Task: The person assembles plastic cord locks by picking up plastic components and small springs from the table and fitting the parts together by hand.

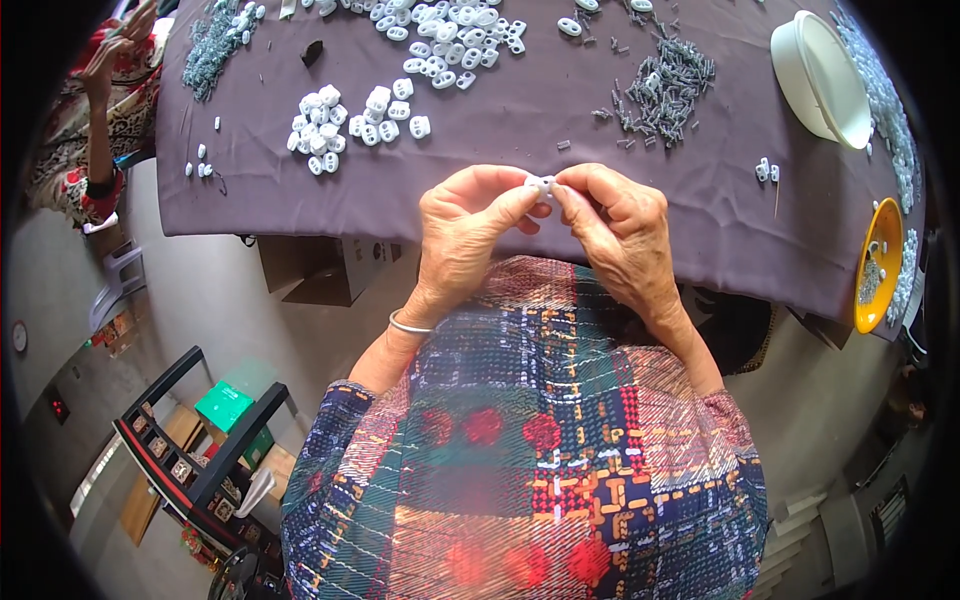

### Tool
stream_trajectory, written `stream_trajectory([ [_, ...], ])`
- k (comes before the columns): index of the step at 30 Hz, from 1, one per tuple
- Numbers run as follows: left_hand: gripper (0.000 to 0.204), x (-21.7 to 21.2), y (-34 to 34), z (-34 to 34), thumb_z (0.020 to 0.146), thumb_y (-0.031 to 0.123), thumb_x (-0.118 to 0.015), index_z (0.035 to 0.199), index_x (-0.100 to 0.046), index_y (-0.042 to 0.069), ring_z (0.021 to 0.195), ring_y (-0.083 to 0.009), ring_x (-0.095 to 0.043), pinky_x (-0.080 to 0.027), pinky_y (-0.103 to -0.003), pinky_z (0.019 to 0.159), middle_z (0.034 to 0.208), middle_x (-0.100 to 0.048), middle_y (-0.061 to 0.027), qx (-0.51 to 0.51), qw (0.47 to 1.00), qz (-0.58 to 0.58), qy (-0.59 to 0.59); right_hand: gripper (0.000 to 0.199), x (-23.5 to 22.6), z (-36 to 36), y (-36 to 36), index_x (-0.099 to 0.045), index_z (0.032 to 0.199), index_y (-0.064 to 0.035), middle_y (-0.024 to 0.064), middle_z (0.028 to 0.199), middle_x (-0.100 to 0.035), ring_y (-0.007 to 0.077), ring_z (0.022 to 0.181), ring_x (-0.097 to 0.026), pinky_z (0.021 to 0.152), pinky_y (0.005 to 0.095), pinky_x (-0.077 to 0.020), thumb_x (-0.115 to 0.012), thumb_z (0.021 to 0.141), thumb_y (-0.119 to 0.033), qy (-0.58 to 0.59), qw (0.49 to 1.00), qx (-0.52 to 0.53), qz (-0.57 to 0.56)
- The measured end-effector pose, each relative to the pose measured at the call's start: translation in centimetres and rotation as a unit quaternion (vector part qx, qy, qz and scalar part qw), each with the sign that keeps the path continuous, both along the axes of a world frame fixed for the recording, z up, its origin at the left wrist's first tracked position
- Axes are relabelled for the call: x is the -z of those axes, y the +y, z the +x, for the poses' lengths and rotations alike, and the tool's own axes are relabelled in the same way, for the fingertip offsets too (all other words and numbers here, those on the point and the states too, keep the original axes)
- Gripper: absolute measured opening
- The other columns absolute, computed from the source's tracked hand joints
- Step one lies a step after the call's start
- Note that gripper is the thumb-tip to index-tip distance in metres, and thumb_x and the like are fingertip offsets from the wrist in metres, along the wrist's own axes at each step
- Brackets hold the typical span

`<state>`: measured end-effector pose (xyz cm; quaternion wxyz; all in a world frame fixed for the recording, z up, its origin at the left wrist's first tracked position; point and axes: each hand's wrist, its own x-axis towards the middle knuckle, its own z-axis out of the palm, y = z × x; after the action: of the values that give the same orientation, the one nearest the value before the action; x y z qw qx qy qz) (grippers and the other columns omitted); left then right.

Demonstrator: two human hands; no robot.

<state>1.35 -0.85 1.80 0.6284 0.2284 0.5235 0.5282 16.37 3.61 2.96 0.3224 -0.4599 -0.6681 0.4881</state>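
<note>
Between both hands, just past the near edge of the table, is a small white plastic piece [542, 184] with a dark hole, like a cord lock part. My left hand [478, 215] pinches its left side between thumb and forefinger. My right hand [615, 212] grips the right side with its fingertips; whether a second small part is in there is hidden. A cluster of white two-holed cord locks [318, 130] lies beyond my left hand, with a smaller group [380, 118] beside it. Small grey springs [668, 90] are heaped beyond my right hand.
A brownish-purple cloth [500, 110] covers the table. More white pieces [450, 35] spread at the far middle. A white tub [820, 80] and a yellow dish [878, 265] stand at the right, beside translucent parts [885, 90]. Another person's arm [98, 130] shows at the left.
</note>
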Motion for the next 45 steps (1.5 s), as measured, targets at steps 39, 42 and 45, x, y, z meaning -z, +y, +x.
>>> stream_trajectory([
  [39, 0.013, 0.0, -0.3, 1.0, 0.084, 0.003, -0.061, 0.094, -0.059, -0.005, 0.071, -0.0116, -0.061, -0.051, -0.023, 0.066, 0.083, -0.064, -0.0085, -0.086, 0.990, 0.068, 0.086, 0.007, 0.8, -2.0, -0.2, -0.059, 0.085, 0.0026, 0.0117, 0.070, -0.060, 0.0196, 0.059, -0.060, 0.053, 0.0280, -0.0467, -0.060, 0.078, 0.004, -0.028, 0.986, -0.016, 0.164],
  [42, 0.014, 0.5, -0.2, 0.8, 0.083, 0.004, -0.063, 0.094, -0.060, -0.004, 0.074, -0.0108, -0.060, -0.050, -0.022, 0.069, 0.085, -0.064, -0.0078, -0.096, 0.991, 0.052, 0.080, 0.010, 1.6, -2.3, -0.1, -0.059, 0.087, 0.0022, 0.0111, 0.070, -0.059, 0.0192, 0.058, -0.059, 0.052, 0.0282, -0.0469, -0.060, 0.077, 0.004, -0.057, 0.980, -0.025, 0.187],
  [45, 0.014, 0.5, -0.1, 0.4, 0.082, 0.004, -0.063, 0.094, -0.061, -0.003, 0.078, -0.0103, -0.059, -0.049, -0.022, 0.074, 0.089, -0.064, -0.0072, -0.096, 0.995, 0.005, 0.009, 0.018, 1.8, -2.5, -0.1, -0.058, 0.090, 0.0019, 0.0100, 0.070, -0.057, 0.0183, 0.057, -0.057, 0.051, 0.0284, -0.0468, -0.061, 0.073, 0.002, -0.076, 0.969, -0.013, 0.233],
])
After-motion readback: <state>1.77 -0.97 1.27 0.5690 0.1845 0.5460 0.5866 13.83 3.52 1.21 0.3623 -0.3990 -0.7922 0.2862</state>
